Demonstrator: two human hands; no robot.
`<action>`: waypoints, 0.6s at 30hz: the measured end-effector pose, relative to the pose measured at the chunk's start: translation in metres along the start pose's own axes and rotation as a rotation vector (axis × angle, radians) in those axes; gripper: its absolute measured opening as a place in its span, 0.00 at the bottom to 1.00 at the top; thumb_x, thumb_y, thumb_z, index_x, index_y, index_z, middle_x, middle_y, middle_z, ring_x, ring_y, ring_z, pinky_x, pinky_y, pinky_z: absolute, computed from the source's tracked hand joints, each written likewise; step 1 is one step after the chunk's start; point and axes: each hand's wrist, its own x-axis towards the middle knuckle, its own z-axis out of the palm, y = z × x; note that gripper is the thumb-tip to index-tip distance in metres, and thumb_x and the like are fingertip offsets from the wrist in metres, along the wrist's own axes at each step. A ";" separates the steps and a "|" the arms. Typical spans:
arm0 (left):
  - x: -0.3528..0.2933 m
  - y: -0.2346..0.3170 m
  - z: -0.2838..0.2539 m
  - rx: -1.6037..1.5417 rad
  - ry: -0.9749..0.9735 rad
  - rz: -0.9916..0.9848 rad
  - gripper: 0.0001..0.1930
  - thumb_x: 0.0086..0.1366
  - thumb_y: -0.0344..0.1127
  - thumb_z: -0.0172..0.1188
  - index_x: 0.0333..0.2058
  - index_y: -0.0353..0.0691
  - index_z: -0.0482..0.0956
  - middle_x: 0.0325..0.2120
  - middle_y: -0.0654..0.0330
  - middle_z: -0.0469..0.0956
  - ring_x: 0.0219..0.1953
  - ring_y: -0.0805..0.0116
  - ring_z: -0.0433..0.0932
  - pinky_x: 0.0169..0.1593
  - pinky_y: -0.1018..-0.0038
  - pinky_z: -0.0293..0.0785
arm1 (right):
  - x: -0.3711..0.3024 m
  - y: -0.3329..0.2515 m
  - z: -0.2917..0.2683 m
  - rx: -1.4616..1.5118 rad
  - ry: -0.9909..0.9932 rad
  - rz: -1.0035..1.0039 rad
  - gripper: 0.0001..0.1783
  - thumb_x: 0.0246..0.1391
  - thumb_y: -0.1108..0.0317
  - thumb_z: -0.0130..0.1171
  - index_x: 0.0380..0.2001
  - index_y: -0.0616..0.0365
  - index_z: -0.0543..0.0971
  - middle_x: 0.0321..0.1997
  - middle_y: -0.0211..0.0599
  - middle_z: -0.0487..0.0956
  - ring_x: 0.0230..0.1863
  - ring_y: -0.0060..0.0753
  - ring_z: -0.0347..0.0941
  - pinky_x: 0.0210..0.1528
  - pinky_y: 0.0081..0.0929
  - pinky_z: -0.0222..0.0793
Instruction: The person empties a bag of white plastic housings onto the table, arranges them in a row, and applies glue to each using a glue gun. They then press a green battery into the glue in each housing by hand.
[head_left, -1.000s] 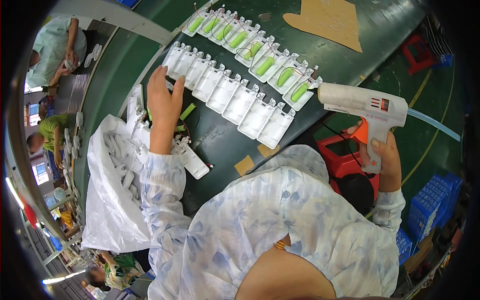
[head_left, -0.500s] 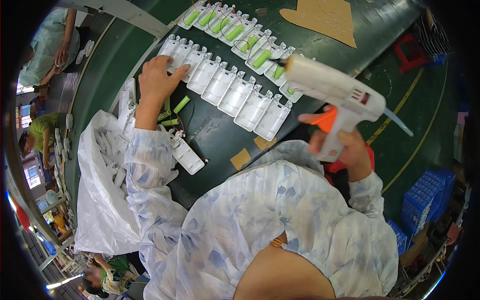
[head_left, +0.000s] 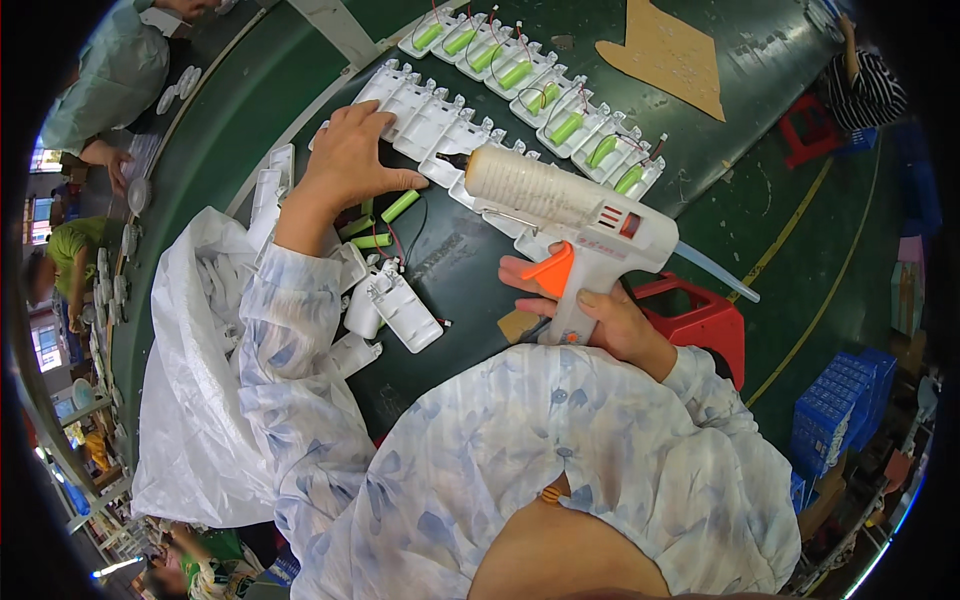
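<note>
My right hand (head_left: 625,325) is wrapped round the handle of a white hot glue gun (head_left: 560,190) with an orange trigger. The fingers in front of that trigger are stretched out. Its dark nozzle points left over a row of white plastic casings (head_left: 437,140), hiding part of the row. A pale glue stick (head_left: 720,272) sticks out of the gun's rear. My left hand (head_left: 345,165) is open, fingertips at the row's left end, thumb spread. Behind lies a second row of casings (head_left: 552,78) holding green battery cells (head_left: 515,75) with thin wires.
Loose green cells (head_left: 400,206) and a wired white casing (head_left: 408,315) lie beside my left forearm. A white sack (head_left: 190,400) of parts stands left. Cardboard (head_left: 670,50) lies on the far table. A red stool (head_left: 705,325) and blue crates (head_left: 840,410) stand right. Other people sit around.
The glue gun has swung left, from beyond the row's right end to over the front row. My left hand stays at the row's left end, its thumb stretched out further. The view has shifted slightly.
</note>
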 end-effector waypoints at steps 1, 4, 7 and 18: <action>0.000 0.000 0.001 -0.002 0.005 0.005 0.49 0.38 0.65 0.76 0.56 0.39 0.77 0.63 0.49 0.67 0.67 0.49 0.62 0.66 0.49 0.60 | 0.003 0.002 0.001 -0.017 0.013 -0.002 0.38 0.61 0.64 0.52 0.71 0.58 0.53 0.71 0.55 0.64 0.73 0.50 0.60 0.71 0.51 0.56; 0.001 0.007 0.002 0.012 0.027 -0.006 0.49 0.37 0.63 0.77 0.55 0.38 0.77 0.63 0.50 0.68 0.66 0.50 0.62 0.66 0.50 0.61 | 0.014 0.003 0.004 -0.094 0.005 -0.017 0.39 0.60 0.62 0.54 0.71 0.58 0.54 0.72 0.52 0.64 0.73 0.48 0.59 0.72 0.49 0.55; 0.005 0.006 0.009 -0.017 0.094 0.050 0.46 0.37 0.62 0.77 0.53 0.36 0.79 0.61 0.48 0.69 0.64 0.51 0.64 0.64 0.53 0.64 | 0.024 -0.003 0.010 -0.202 0.055 -0.002 0.41 0.56 0.52 0.59 0.69 0.55 0.57 0.74 0.57 0.58 0.74 0.56 0.57 0.70 0.49 0.58; 0.042 0.008 0.018 -0.151 0.100 0.126 0.45 0.39 0.58 0.79 0.50 0.29 0.78 0.60 0.44 0.68 0.65 0.46 0.63 0.65 0.60 0.65 | 0.044 -0.025 -0.014 -0.174 0.128 -0.013 0.45 0.53 0.47 0.64 0.68 0.53 0.60 0.73 0.57 0.60 0.71 0.59 0.61 0.68 0.48 0.62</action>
